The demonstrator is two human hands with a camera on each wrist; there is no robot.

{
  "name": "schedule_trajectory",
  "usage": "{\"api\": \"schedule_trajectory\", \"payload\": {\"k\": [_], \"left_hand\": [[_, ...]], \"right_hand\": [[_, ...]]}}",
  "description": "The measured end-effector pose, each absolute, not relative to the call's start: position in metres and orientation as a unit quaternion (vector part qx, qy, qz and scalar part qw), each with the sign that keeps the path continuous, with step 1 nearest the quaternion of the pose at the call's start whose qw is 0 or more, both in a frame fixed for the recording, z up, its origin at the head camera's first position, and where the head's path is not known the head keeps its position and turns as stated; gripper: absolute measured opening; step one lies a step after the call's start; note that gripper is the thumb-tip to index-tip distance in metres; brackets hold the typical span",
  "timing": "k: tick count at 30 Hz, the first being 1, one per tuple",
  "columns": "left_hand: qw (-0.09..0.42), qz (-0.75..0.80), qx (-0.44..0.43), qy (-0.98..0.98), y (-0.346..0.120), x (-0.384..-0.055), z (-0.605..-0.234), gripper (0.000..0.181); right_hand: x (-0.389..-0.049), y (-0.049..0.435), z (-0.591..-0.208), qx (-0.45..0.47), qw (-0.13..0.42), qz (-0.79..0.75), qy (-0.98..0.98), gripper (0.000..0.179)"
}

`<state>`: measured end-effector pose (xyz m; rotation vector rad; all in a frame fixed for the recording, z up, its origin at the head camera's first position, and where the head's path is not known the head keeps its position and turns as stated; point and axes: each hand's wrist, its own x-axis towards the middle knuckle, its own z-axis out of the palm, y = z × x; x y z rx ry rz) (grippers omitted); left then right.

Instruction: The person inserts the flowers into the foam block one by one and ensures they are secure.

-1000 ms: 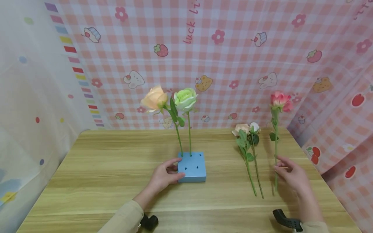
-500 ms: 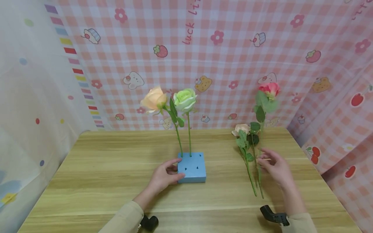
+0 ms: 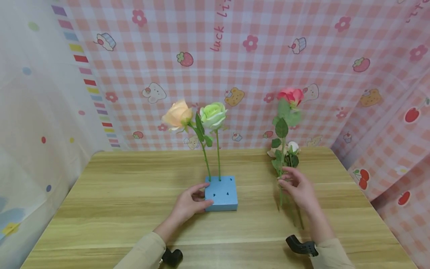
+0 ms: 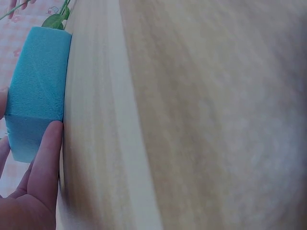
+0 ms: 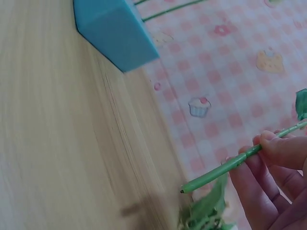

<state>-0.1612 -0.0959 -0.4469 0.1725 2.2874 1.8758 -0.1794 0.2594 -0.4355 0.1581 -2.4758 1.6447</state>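
Left hand [image 3: 187, 203]: partly open, thumb and fingers spread round the left side of the block, holding it.
Right hand [image 3: 299, 192]: nearly closed, thumb and fingertips pinching the red flower's stem.
Red flower [image 3: 281, 129]: upright, bloom at top, right of block, towards table's right edge; stem end points down.
Block [image 3: 220, 201]: blue, flat on table [image 3: 134, 186], about midway between left and right edges; three dark holes on top.
In block: peach flower [image 3: 178, 116], leaning left; green flower [image 3: 214, 116], near upright.
Lying flowers: cream flower [image 3: 272, 151] and white flower [image 3: 293, 147], blooms by far edge near far right corner, partly hidden.
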Motion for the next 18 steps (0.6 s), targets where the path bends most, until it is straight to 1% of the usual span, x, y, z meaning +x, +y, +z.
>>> {"api": "schedule_trajectory", "payload": {"k": [2,8,18], "left_hand": [[0.089,0.632,0.062,0.767,-0.096,-0.158,-0.441,0.054],[0.09,0.631,0.064,0.768,-0.096,-0.158,-0.442,0.054],[0.09,0.631,0.054,0.768,-0.098,-0.175,-0.476,0.058]], "right_hand": [[-0.18,0.253,-0.435,0.055,0.078,0.555,-0.827,0.042],[-0.186,0.233,-0.434,0.046,0.056,0.567,-0.821,0.044],[-0.195,0.205,-0.437,0.073,0.071,0.59,-0.801,0.044]]}}
